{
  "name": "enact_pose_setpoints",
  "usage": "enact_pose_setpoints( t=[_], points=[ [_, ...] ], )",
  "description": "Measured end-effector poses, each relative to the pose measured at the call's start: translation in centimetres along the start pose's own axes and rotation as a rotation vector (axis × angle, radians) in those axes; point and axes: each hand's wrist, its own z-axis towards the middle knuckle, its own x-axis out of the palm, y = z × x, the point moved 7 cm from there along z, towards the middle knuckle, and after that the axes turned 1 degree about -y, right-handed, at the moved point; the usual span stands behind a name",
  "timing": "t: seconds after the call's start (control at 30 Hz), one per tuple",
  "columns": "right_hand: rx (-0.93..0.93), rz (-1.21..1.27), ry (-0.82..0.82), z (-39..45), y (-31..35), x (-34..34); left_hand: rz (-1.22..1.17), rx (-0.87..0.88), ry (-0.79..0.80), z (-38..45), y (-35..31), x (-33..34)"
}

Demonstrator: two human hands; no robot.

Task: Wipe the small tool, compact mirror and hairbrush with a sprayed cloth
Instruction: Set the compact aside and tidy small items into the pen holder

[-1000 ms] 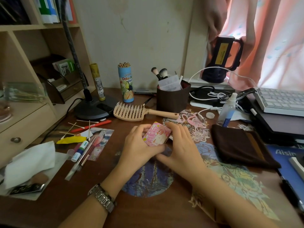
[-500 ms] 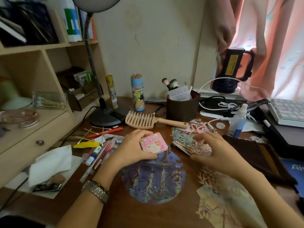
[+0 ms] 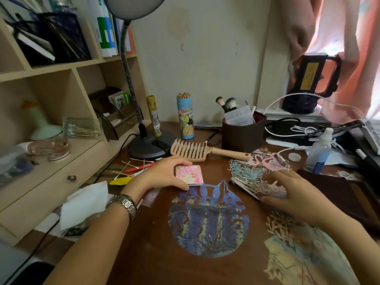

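We cannot see the palm side of the left hand (image 3: pixel 162 175), which covers the left edge of the compact mirror (image 3: pixel 189 175). The right hand (image 3: pixel 292 194) is motion-blurred and hides part of the patterned flat thing (image 3: pixel 249 177) under its fingers; we cannot tell what that thing is. The keyboard (image 3: pixel 372 136) is cut by the right edge, and the lamp head (image 3: pixel 135 6) by the top

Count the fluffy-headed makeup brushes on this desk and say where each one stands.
2. A pale-tipped makeup brush and a dark-tipped makeup brush stand side by side in the dark brown round holder behind the beige hairbrush. More may be hidden inside the holder.
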Motion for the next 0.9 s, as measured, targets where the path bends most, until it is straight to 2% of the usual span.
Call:
enact_pose_setpoints(
  t=[0.3, 0.9],
  points=[
    [0.031, 0.007, 0.024, 0.0, -0.2, -0.3, -0.005, -0.01, 0.118, 1.7, 1.5, 0.3],
    [0.028, 0.03, 0.023, 0.0, -0.8, -0.2, 0.01, -0.061, 0.206, 1.2, 2.6, -0.5]
  ],
)
